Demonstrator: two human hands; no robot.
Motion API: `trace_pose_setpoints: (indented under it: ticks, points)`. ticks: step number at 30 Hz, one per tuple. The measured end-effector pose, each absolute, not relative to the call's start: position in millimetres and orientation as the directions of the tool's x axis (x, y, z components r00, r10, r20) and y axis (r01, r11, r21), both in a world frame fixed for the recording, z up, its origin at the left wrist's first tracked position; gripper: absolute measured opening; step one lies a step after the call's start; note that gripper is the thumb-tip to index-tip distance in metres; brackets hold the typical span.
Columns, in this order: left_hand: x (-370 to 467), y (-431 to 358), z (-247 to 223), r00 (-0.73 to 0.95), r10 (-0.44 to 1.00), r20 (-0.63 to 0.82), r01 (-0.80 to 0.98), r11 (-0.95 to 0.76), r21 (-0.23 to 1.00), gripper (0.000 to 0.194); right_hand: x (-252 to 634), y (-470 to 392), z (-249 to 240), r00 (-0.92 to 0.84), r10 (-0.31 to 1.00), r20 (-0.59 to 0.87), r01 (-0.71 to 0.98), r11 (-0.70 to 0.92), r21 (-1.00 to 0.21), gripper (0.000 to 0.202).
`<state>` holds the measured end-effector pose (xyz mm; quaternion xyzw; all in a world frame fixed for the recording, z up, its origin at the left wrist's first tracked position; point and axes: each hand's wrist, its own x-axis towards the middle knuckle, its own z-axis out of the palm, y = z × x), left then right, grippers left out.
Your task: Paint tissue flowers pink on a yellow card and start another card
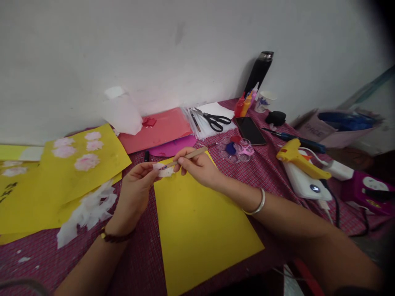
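My left hand pinches a small piece of white tissue paper between thumb and fingertips. In my right hand is a thin wooden pencil-like stick, its tip at the tissue; whether it is a pencil or a brush I cannot tell. Both hands are over the top end of a plain yellow sheet. Another scrap of white paper shows under the stick. Left of my left hand are torn tissue strips and a yellow sheet with pale pink tissue flowers.
At the back lie red paper, black-handled scissors and a phone. A clear paint palette sits right of the yellow sheet. Further right are a yellow glue gun, a white power bank and cables. A black bottle leans against the wall.
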<state>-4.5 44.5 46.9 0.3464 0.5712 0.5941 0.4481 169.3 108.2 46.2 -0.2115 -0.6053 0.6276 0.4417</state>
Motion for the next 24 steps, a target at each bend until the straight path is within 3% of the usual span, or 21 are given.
trace_pose_setpoints:
  ticks: [2,6,12,20,22,24]
  points:
    - [-4,44,49,-0.371,0.923,-0.100,-0.145,0.048,0.988,0.021,169,109,46,-0.512,0.815,0.272,-0.289,0.135,-0.948,0.019]
    - [-5,45,57,-0.382,0.913,-0.142,-0.347,0.001,0.938,0.019,170,111,46,-0.472,0.841,0.266,-0.306,0.127,-0.944,0.022]
    - [-2,49,72,-0.299,0.936,-0.186,-0.494,0.014,0.869,0.016,172,114,57,-0.457,0.860,0.226,-0.446,-0.001,-0.895,0.030]
    - [23,55,85,-0.348,0.935,0.074,-0.133,-0.128,0.983,0.005,175,117,69,-0.369,0.908,0.199,-0.494,-0.011,-0.869,0.035]
    - [26,51,82,-0.369,0.910,0.188,0.051,-0.182,0.982,0.004,175,116,69,-0.325,0.932,0.158,-0.493,-0.024,-0.870,0.031]
    - [25,46,78,-0.335,0.861,0.383,0.351,-0.263,0.898,0.006,174,114,71,-0.321,0.945,0.060,-0.516,-0.121,-0.848,0.025]
